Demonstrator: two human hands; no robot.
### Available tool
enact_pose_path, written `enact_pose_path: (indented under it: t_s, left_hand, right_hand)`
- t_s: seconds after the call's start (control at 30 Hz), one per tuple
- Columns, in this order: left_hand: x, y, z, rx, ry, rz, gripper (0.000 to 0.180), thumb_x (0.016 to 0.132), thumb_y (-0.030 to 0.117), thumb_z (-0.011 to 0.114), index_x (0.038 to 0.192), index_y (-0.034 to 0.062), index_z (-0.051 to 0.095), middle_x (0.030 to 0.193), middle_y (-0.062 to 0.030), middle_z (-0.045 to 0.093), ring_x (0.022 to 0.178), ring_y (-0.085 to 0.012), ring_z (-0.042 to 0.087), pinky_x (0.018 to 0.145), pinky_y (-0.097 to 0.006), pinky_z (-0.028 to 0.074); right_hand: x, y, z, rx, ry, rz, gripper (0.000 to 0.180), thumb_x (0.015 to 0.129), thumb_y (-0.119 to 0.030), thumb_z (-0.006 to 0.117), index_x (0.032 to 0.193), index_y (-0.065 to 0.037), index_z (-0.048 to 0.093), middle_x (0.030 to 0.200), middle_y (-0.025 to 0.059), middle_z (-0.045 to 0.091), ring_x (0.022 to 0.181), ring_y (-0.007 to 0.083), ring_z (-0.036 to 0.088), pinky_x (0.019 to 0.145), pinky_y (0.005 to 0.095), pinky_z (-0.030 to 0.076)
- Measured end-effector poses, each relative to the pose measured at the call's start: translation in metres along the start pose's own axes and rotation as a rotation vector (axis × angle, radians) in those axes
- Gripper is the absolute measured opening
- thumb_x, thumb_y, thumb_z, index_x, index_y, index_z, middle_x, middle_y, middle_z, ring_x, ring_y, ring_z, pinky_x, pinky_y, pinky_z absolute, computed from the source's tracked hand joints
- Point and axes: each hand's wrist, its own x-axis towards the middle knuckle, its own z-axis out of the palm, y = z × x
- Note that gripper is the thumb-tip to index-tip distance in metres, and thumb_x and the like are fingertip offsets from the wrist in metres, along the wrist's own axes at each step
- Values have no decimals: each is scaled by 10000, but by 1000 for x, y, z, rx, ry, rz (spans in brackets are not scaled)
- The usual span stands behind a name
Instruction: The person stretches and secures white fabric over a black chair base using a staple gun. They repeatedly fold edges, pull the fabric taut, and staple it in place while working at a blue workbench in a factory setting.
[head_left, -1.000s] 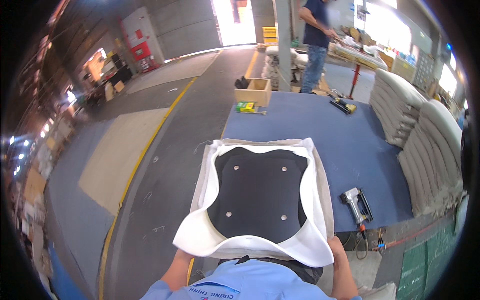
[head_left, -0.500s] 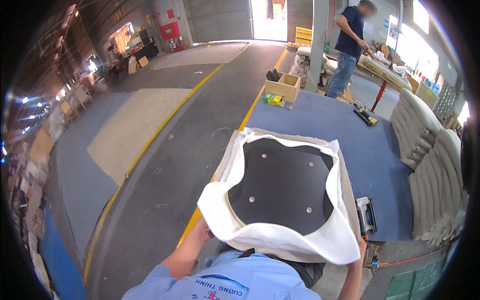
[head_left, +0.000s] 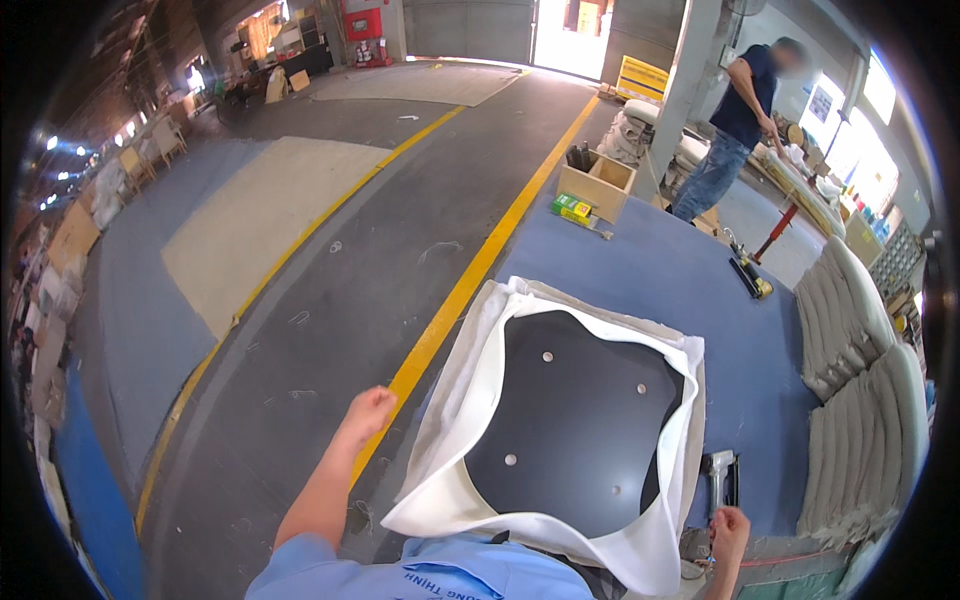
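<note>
A square chair seat pad lies upside down in front of me, its black base panel point(head_left: 580, 420) showing several round holes. Loose white fabric point(head_left: 455, 490) stands up in wavy folds around the panel, with a greyish cover edge outside it. My left hand point(head_left: 370, 412) is raised left of the pad, apart from it, its fingers curled into a fist. Beside the pad's right edge, a staple gun point(head_left: 720, 478) rests on the blue table. My right hand point(head_left: 730, 535) is at the gun's near end with its fingers curled; whether it grips the gun is hidden.
Stacked grey seat covers point(head_left: 860, 430) line the table's point(head_left: 640, 260) right side. Farther off are a second staple gun point(head_left: 750, 278), a wooden box point(head_left: 597, 185) and a small green-yellow carton point(head_left: 573, 208). A co-worker point(head_left: 735, 120) stands beyond the table.
Both hands have come off the pad's sides: the left moved out leftward and up, the right moved to the staple gun's near end. The whole view has shifted and tilted.
</note>
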Motion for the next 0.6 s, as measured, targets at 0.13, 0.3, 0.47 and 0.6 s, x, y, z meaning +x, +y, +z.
enact_pose_path:
  t_s: [0.13, 0.3, 0.47, 0.6]
  left_hand:
    - [78, 60, 39, -80, -80, 166, 314, 1028, 272, 691, 1263, 64, 687, 1012, -33, 698, 847, -125, 614, 735, -294, 508]
    - [173, 111, 106, -36, -37, 344, 453, 1024, 223, 681, 1442, 65, 612, 1183, -96, 730, 1025, -177, 679, 909, -319, 529]
    - [223, 132, 132, -56, -153, 321, 371, 1011, 203, 677, 1340, 31, 689, 1182, -99, 749, 1080, -179, 682, 966, -319, 515]
    - [243, 148, 143, -1, -250, 241, 259, 990, 163, 672, 1181, 18, 772, 1032, -49, 763, 965, -141, 672, 891, -318, 524]
  right_hand:
    - [56, -111, 70, -28, -135, -308, 98, 1004, -54, 654, 989, 26, 709, 767, -2, 618, 703, 81, 568, 625, 255, 474]
    - [95, -249, 236, -137, -411, -616, 150, 965, -46, 706, 1098, 17, 736, 971, 93, 725, 865, 141, 673, 786, 293, 540]
    - [134, -353, 384, -232, -525, -931, 219, 951, -95, 707, 1161, -41, 736, 1104, 150, 718, 1019, 329, 691, 892, 421, 548]
    - [163, -380, 455, -454, -494, -1100, 269, 910, -95, 728, 1178, -85, 744, 1243, 114, 692, 1220, 367, 610, 1015, 504, 483]
